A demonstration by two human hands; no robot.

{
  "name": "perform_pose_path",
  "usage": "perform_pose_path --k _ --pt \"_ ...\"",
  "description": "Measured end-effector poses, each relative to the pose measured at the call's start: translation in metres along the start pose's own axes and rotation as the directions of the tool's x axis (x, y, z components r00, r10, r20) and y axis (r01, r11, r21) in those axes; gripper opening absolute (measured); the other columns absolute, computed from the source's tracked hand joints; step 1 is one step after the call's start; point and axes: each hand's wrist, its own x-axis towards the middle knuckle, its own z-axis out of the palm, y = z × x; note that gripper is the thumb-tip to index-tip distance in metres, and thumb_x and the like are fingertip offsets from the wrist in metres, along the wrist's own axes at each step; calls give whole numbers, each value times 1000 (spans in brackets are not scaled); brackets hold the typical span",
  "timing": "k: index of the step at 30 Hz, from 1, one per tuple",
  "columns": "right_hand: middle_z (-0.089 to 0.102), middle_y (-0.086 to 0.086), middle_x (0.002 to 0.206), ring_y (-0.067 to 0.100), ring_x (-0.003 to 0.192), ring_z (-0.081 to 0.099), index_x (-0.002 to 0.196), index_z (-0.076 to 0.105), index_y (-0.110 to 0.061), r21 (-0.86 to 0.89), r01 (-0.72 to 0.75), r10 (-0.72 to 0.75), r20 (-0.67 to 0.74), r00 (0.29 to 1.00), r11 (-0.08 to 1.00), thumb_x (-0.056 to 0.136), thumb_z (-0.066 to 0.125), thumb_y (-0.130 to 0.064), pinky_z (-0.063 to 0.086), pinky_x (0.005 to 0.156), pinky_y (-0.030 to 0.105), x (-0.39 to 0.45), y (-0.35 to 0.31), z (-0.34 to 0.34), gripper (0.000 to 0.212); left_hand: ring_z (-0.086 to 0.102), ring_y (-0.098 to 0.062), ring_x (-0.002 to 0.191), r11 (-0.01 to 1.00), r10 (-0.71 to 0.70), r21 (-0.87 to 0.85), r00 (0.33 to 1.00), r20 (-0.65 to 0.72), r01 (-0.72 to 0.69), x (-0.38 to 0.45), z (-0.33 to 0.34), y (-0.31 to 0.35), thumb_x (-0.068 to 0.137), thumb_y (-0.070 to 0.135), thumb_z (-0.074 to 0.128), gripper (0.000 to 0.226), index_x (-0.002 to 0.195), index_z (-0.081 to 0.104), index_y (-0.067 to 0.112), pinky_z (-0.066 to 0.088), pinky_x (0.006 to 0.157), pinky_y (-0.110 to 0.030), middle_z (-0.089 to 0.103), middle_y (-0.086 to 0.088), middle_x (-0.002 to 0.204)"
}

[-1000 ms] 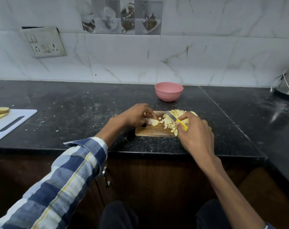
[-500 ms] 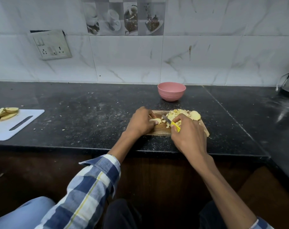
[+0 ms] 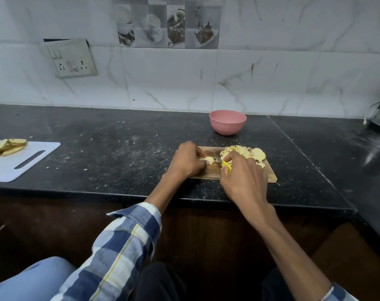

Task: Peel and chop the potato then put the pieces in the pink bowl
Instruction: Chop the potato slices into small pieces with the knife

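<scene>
Since the earlier frame, my right hand [image 3: 243, 179], gripping the knife [image 3: 226, 165], apparently advanced; left hand [image 3: 188, 160] pinches the potato piece [image 3: 207, 159]; chopping continues.

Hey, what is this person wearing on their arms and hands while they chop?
Both hands, left hand and right hand, are bare: no gloves, and no rings that I can make out. The left sleeve, a blue, white and navy check with thin yellow lines, is pushed up the forearm. At the right wrist, a checked cuff and a thin pale band show.
</scene>
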Motion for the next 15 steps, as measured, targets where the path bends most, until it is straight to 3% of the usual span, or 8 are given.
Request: perform_pose_path --k 5,15 --pt "69 4 100 27 94 64 124 60 -25 5 -8 8 -12 1000 1000 98 59 -27 37 67 35 -1 -1 3 27 73 -28 85 999 -46 13 998 -46 47 -4 9 9 76 23 82 14 86 81 13 60 80 -40 76 -9 87" --pt "70 4 98 26 89 65 122 63 -24 3 -7 7 -46 999 1000 97 61 -28 39 65 35 4 4 3 26 70 -16 88 997 -11 77 1000 3 10 1 -3 2 79 43 86 21 92 82 27 57 80 -34 77 3 93"
